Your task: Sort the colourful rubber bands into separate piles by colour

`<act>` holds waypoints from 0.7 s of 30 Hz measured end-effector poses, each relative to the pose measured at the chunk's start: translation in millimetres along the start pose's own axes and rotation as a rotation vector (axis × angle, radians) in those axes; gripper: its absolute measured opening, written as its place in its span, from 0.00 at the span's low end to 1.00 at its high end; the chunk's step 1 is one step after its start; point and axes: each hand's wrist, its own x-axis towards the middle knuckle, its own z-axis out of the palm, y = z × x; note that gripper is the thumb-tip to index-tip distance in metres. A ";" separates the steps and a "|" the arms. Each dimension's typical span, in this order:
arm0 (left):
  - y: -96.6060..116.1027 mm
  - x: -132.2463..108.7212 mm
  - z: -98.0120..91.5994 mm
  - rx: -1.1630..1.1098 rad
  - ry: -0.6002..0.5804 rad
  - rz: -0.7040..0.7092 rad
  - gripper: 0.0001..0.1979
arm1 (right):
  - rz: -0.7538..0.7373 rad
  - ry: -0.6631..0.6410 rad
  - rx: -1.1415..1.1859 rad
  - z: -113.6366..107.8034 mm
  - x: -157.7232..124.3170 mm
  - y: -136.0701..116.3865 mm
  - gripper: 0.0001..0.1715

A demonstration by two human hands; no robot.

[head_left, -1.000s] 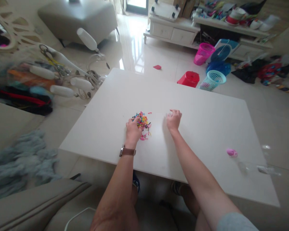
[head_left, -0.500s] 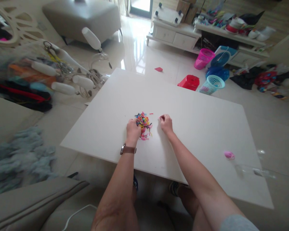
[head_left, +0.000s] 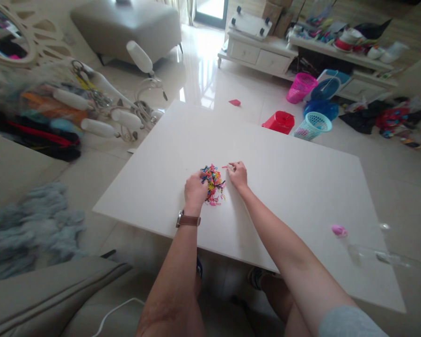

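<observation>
A small heap of tiny coloured rubber bands [head_left: 213, 180] lies in the middle of a white table [head_left: 294, 178]. My left hand [head_left: 195, 190], with a brown watch on the wrist, rests against the heap's left side, fingers curled into the bands. My right hand [head_left: 237, 174] sits at the heap's right edge with its fingers pinched together near a loose red band; what they hold is too small to name.
A pink lid [head_left: 338, 230] and a clear plastic bottle [head_left: 379, 255] lie at the table's right front. On the floor beyond are a red tub [head_left: 281, 121], a teal basket [head_left: 313, 125] and a pink basket [head_left: 300, 87]. A lamp [head_left: 126, 117] and clutter lie to the left.
My right hand has moved left across the table, from well apart from the heap to its right edge. My left hand has stayed at the heap.
</observation>
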 end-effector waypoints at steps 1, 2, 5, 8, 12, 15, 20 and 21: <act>-0.1 -0.1 0.4 0.003 -0.012 -0.002 0.12 | -0.002 -0.015 -0.018 1.8 1.9 -0.4 0.10; -0.4 -0.1 1.2 0.007 -0.026 -0.004 0.13 | -0.004 -0.028 -0.038 3.7 3.7 -1.5 0.09; -2.7 0.9 6.4 0.023 -0.075 0.001 0.14 | -0.004 -0.051 -0.083 7.4 8.1 -8.0 0.06; -6.2 2.7 13.1 0.031 -0.108 0.025 0.15 | 0.015 -0.069 -0.070 0.5 8.2 -15.5 0.07; -8.3 4.4 19.4 0.043 -0.109 0.041 0.15 | 0.070 -0.053 0.063 -42.0 -14.4 -21.8 0.06; -5.0 3.3 21.9 0.054 -0.097 0.060 0.15 | 0.095 0.024 0.136 -94.4 -53.6 -22.0 0.06; 5.5 -4.9 31.8 0.076 -0.123 0.099 0.11 | 0.168 0.131 0.095 -158.6 -117.1 -6.1 0.10; 7.3 -7.2 35.5 0.086 -0.138 0.110 0.10 | 0.183 0.140 0.093 -162.8 -123.1 -0.1 0.10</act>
